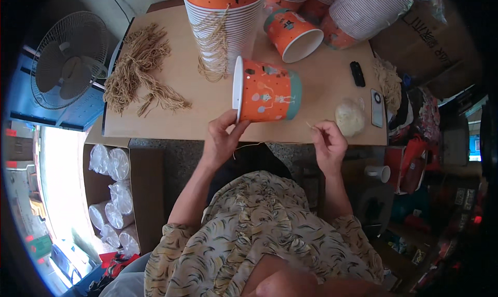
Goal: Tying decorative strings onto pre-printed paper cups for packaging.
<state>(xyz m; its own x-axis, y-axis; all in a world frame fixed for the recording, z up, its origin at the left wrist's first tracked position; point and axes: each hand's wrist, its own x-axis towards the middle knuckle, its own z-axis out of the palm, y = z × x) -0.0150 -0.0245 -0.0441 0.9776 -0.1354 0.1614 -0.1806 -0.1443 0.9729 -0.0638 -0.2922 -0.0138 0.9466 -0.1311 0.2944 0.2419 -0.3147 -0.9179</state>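
Note:
An orange paper bucket [267,94] with Halloween figures and a teal base band lies on its side near the table's front edge. Its white rim faces left, and my left hand [223,138] grips that rim between thumb and fingers. A thin tan cord [248,146] trails below the bucket from beside my left hand toward the right. My right hand [330,144], to the right of the base, is closed in a pinch on a cord end [310,125]. Whether both pieces are one cord I cannot tell. Next to my right hand sits a round whitish lump [349,117].
A tall bucket stack [223,32] with cord loops stands behind. Tan cords [140,63] lie at left, near a fan [70,63]. Another bucket [295,35] and wrapped stacks [365,11] are at back right. A black object [357,73] and a phone [376,108] lie right.

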